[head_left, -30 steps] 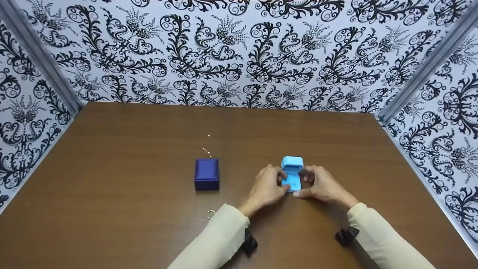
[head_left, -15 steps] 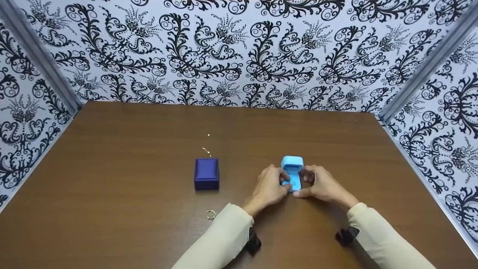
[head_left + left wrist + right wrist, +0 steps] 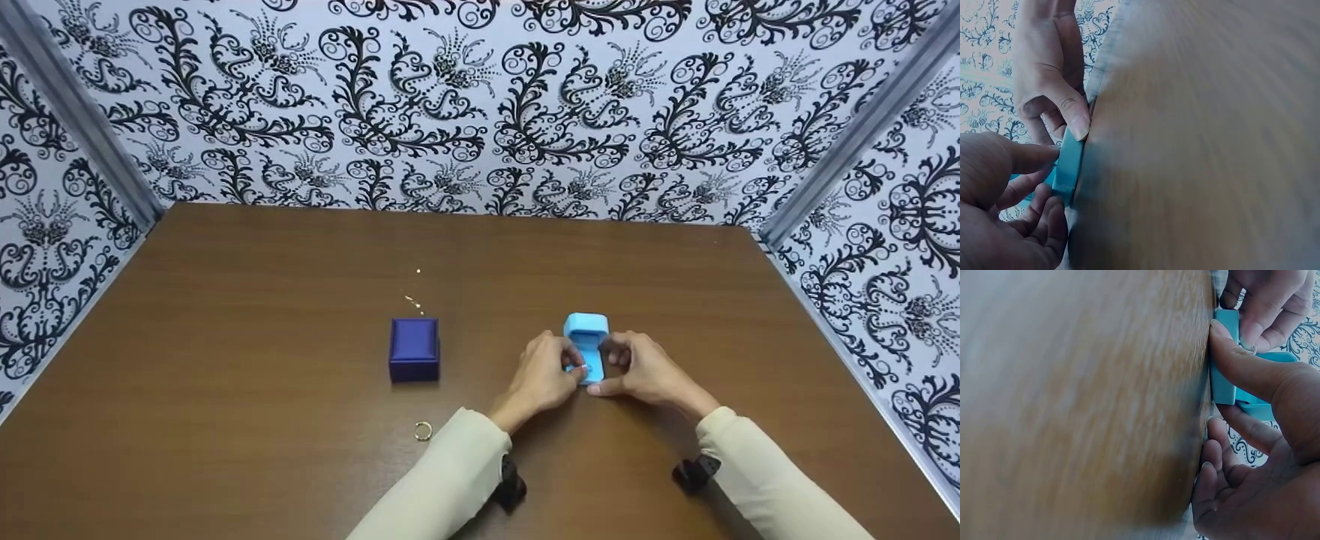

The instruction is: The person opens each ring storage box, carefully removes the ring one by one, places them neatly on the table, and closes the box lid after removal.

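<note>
A light-blue ring box (image 3: 586, 324) stands on the table with its lid raised. My right hand (image 3: 651, 370) holds it from the right side, thumb (image 3: 1230, 349) on the front wall of its base. Over the box's cushion, my left hand (image 3: 546, 373) pinches a small silvery ring (image 3: 1252, 350) between thumb and index finger. The fingertips cover most of the ring in the head view. In the left wrist view, the left hand's other fingers curl beside the base (image 3: 1068, 166).
Left of the hands sits a closed dark-blue box (image 3: 414, 349). A gold hoop (image 3: 423, 431) lies close to the left sleeve (image 3: 450, 472). Tiny gold pieces (image 3: 414, 303) are scattered behind the dark-blue box. Patterned panels (image 3: 450, 112) enclose the wooden table (image 3: 247, 315).
My left hand has shifted slightly right over the cushion, and its thumb and index finger have come together on the ring. The gold hoop shows fully now. My right hand stays put.
</note>
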The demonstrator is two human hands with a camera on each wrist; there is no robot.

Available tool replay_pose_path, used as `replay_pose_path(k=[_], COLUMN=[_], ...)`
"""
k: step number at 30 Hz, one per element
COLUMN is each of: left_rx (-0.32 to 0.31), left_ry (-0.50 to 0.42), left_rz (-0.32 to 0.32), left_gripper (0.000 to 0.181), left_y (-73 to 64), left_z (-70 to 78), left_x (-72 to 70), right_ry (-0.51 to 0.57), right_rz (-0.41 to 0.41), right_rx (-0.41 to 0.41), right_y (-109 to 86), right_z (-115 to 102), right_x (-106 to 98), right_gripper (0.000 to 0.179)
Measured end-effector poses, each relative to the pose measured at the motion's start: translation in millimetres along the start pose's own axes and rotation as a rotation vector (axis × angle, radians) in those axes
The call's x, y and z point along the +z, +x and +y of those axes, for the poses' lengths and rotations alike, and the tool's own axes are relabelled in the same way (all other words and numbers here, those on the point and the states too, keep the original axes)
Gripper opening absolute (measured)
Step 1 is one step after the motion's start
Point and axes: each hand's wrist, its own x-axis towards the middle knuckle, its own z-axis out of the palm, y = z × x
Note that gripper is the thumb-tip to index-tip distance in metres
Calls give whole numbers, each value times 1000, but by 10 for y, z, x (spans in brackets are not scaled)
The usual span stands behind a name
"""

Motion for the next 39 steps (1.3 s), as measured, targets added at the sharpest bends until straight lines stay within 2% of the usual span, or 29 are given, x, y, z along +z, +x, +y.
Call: replay_pose_path(k=[6,14,18,26,32,39], left_rx=[-9,-4,-14,-41,-43,-81], left_ry=[-15,-19,-52,-88,-85,-57], left_rz=[-10,0,-15,-70,-119,-200], left_gripper=[9,11,11,14,13,14], left_y=[-2,-5,1,-56,-120,-187], left_z=[3,4,21,76,76,127], left_x=[4,-5,-23,-101,-125,-145], right_ry=[4,10,5,-10,-17,-12], right_rz=[3,6,-4,-10,3,9], right_rx=[7,-15,11,20,7,14], right_y=[3,2,5,12,12,10], right_z=[15,6,13,30,31,30], right_x=[5,0,0,5,-3,13], right_gripper=[46,47,46,47,52,54])
